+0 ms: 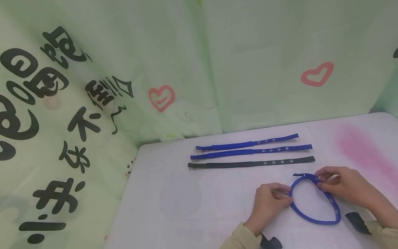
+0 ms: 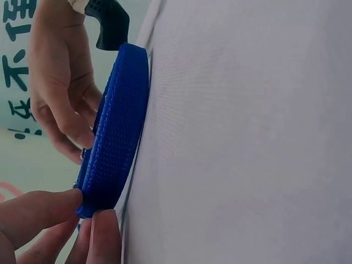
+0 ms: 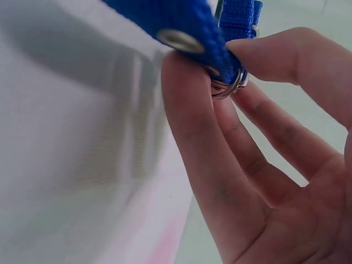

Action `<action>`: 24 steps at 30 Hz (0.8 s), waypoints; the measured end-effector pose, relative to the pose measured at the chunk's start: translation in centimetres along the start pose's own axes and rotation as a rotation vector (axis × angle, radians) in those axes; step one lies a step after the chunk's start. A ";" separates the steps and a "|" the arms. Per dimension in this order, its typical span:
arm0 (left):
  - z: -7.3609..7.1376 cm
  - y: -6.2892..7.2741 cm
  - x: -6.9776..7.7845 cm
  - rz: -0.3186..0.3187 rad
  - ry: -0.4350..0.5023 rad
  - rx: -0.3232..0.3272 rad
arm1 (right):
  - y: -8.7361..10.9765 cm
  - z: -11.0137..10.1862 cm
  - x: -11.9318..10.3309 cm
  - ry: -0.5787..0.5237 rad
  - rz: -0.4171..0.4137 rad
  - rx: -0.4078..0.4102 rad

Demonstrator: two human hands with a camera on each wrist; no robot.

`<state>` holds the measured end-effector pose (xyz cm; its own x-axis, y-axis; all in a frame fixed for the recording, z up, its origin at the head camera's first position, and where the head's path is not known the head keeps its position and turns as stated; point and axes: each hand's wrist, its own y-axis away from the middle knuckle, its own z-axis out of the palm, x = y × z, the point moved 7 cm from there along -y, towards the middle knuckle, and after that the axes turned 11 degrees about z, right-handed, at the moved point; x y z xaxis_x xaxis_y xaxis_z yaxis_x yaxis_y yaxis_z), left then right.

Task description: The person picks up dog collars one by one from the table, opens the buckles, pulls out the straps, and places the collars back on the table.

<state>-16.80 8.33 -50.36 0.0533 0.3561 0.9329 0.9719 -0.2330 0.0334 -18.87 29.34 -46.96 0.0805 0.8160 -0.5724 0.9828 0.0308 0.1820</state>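
Observation:
A blue collar point(image 1: 314, 220) is bent into a loop, its strap end through the buckle at the top. My left hand point(image 1: 269, 204) pinches the loop's left side between thumb and fingers. On the upper right, my right hand point(image 1: 348, 185) pinches the collar beside its buckle. The right wrist view shows metal eyelets in the blue strap point(image 3: 165, 22) and a metal ring point(image 3: 237, 82) close to the fingers. Woven blue webbing point(image 2: 118, 126) stands on edge in the left wrist view, with the right hand point(image 2: 63, 82) behind it.
Behind the hands, two straight blue collars point(image 1: 233, 145) point(image 1: 230, 153) and a black collar point(image 1: 230, 165) lie side by side on the white table cover point(image 1: 174, 214). A green curtain point(image 1: 258, 69) with hearts and black writing hangs at the back and left.

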 end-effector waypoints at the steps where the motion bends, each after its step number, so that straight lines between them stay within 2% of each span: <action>1: 0.0 0.0 -0.1 0.003 0.002 0.000 | 0.0 -0.1 -0.1 0.000 -0.005 0.007; 8: -0.2 -0.1 -0.2 0.023 0.011 0.003 | 0.1 -0.6 -0.9 -0.013 -0.006 0.027; 13: -0.8 0.0 0.0 0.004 0.023 0.025 | 0.1 -0.8 -1.6 -0.032 -0.002 0.018; 24: -2.1 0.3 -0.5 -0.022 0.047 0.081 | 0.2 -0.5 -3.3 -0.044 -0.010 0.018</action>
<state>-17.02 6.23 -50.06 0.0231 0.3168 0.9482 0.9882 -0.1510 0.0264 -19.04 26.99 -44.64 0.0770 0.7894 -0.6090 0.9865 0.0284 0.1616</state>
